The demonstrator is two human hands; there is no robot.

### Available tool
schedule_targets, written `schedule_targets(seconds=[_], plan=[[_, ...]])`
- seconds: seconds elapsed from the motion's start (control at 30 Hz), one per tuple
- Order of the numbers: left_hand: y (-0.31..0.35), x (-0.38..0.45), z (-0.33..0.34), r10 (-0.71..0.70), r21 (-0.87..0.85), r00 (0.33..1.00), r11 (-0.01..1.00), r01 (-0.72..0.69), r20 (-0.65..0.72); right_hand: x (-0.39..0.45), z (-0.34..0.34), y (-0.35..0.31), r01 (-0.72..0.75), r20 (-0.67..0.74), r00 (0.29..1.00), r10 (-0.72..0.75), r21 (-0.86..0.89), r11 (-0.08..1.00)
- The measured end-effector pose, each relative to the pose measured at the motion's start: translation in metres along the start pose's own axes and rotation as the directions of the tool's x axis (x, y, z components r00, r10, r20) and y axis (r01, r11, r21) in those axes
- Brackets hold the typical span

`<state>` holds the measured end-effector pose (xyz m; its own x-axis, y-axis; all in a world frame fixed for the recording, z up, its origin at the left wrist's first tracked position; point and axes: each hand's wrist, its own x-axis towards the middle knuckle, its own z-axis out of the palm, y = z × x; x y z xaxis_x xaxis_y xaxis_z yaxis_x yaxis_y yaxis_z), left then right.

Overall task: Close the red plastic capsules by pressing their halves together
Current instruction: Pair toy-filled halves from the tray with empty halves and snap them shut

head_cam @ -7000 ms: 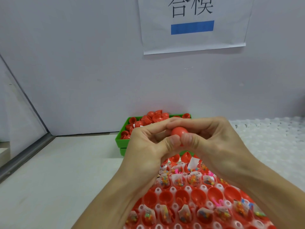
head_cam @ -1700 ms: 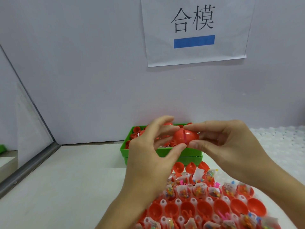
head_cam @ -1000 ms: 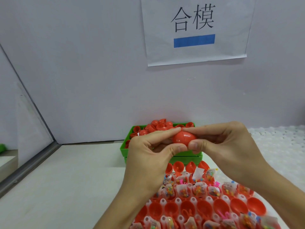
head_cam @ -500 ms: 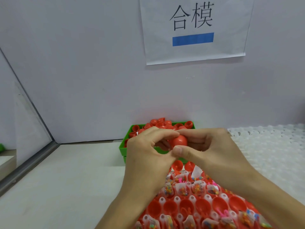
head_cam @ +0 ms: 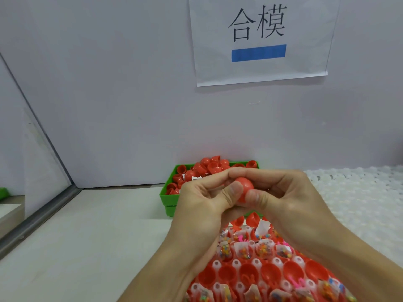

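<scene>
A red plastic capsule (head_cam: 246,188) sits squeezed between both my hands in front of me, only its rounded end showing. My left hand (head_cam: 204,205) grips it from the left, thumb pressed on its side. My right hand (head_cam: 283,199) curls round it from the right, thumb under it. Below my hands a white tray (head_cam: 235,263) holds rows of open red capsule halves (head_cam: 270,273), several filled with small bags of coloured toys (head_cam: 242,250).
A green bin (head_cam: 169,198) heaped with loose red capsule halves (head_cam: 209,167) stands against the back wall behind my hands. White bubble wrap (head_cam: 359,203) covers the table on the right. A metal rail (head_cam: 37,221) runs along the left. A paper sign (head_cam: 259,38) hangs on the wall.
Both hands have closed tighter round the capsule since a second ago; less of it shows. The hands have stayed above the tray.
</scene>
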<state>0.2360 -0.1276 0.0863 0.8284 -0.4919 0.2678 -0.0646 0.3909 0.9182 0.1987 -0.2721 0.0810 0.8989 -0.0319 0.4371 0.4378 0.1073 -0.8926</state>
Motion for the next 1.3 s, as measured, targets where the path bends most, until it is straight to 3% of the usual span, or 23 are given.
schedule_targets(seconds=[0.27,0.43,0.6,0.7,0.9,1.1,1.3], plan=[[-0.003,0.0,0.004,0.074,0.069,0.995,0.995,-0.07,-0.061,0.0,0.0,-0.003,0.04,0.027,0.999,-0.04,0.015,0.999],[-0.001,0.002,0.001,-0.044,-0.009,0.999,0.999,0.044,-0.019,0.001,0.0,-0.008,0.004,0.023,1.0,-0.003,-0.032,0.999],[-0.003,0.004,-0.003,-0.09,-0.079,0.994,0.993,0.085,-0.062,0.0,-0.005,-0.013,-0.031,0.081,0.996,0.044,-0.16,0.987],[-0.004,0.006,-0.003,-0.062,0.007,0.993,0.998,0.063,-0.097,0.001,-0.009,-0.016,-0.01,0.06,0.998,0.029,-0.292,0.956],[-0.012,0.006,-0.002,0.154,0.402,0.969,0.913,-0.065,-0.194,0.004,-0.009,-0.012,0.007,-0.059,0.998,-0.035,-0.418,0.908],[-0.008,0.004,-0.005,0.18,0.387,0.981,0.911,-0.14,-0.068,0.004,-0.01,-0.012,0.023,-0.104,0.992,-0.069,-0.396,0.918],[-0.011,0.004,-0.002,0.19,0.328,0.972,0.935,-0.136,-0.136,0.002,-0.01,-0.016,0.063,-0.076,0.992,-0.105,-0.419,0.906]])
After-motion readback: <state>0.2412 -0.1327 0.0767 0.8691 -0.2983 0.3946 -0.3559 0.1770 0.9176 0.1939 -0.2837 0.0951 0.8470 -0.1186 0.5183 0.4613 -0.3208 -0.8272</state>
